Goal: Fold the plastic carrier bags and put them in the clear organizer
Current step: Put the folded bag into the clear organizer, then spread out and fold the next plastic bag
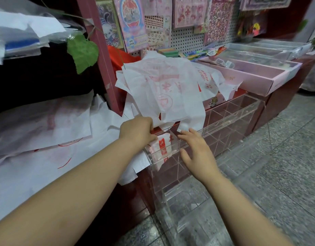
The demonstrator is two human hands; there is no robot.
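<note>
Organizer (233,119) end compartment holds folded carrier bags (161,148); left hand (137,133) grips them, right hand (195,150) released, fingers spread above rim.

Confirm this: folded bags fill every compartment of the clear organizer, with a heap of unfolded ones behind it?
No. The head view shows folded bags in only one compartment of the clear organizer, the end one by the left hand; the rest look empty. The unfolded heap does sit behind it.

Soft, even indoor light, a dark recess (37,71) at left, faint glare on the organizer (233,118), edges bent and blurred.
</note>
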